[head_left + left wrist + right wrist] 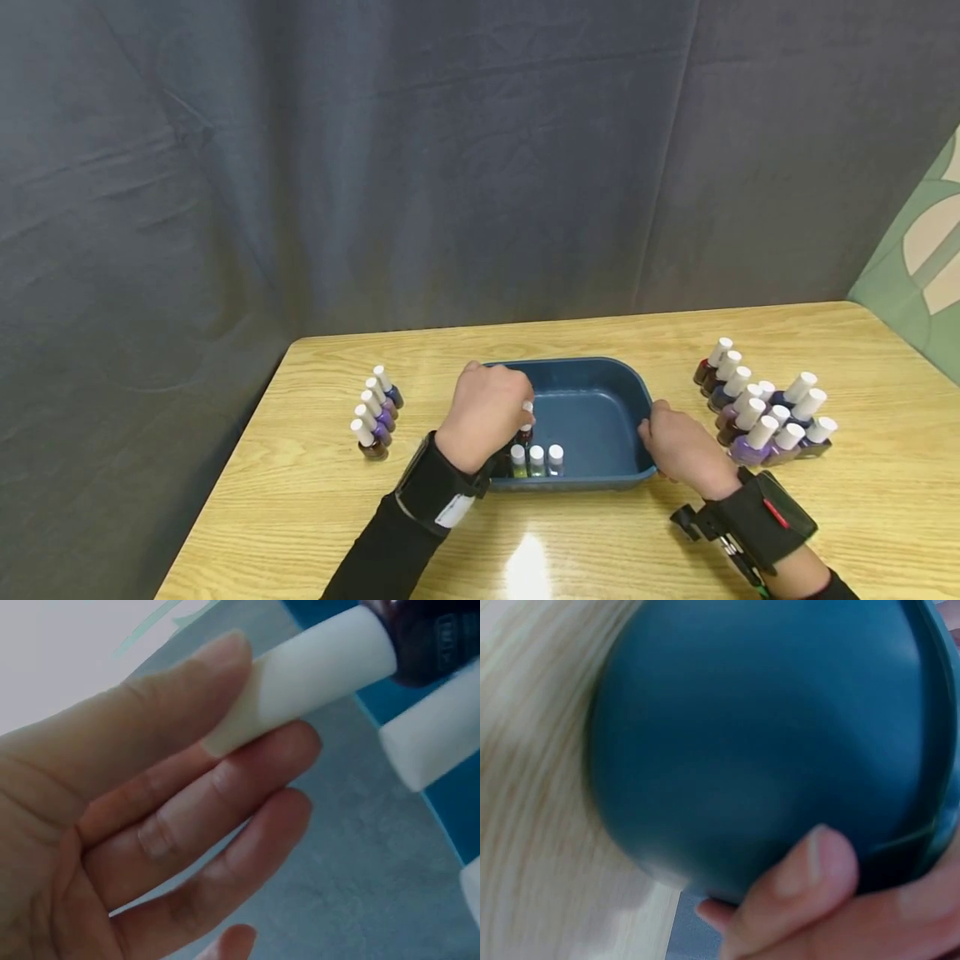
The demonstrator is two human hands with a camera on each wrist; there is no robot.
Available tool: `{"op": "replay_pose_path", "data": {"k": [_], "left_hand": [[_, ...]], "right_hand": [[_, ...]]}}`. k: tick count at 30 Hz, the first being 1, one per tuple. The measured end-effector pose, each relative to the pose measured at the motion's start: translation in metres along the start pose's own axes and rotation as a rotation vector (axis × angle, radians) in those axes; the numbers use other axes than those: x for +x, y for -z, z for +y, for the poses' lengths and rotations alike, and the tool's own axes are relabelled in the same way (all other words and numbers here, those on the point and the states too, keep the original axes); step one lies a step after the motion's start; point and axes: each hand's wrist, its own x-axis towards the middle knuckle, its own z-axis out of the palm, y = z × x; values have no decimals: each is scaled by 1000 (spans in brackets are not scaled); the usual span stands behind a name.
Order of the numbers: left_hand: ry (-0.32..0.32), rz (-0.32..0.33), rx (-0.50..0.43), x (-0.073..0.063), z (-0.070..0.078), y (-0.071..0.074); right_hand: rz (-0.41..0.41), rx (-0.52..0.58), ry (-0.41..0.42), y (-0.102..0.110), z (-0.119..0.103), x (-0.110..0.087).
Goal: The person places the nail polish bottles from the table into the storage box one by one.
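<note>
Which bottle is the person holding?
The dark bottle whose white cap the left hand pinches; no other visible bottle is held: the right hand grips the blue tray.

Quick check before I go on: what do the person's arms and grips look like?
Left grip and right grip are both ungloved. On the left, a black sleeve and black strap with a white patch. On the right, a black band with a red mark, plus a black cuff.
</note>
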Motion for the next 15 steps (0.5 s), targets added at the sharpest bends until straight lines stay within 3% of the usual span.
{"op": "replay_pose_path", "data": {"k": [7, 15], "left_hand": [[19, -32, 116, 7, 3, -7], [3, -79, 147, 11, 5, -18]], "right_hand": [[14, -4, 14, 0, 0, 0], [6, -1, 11, 1, -1, 0]]}}
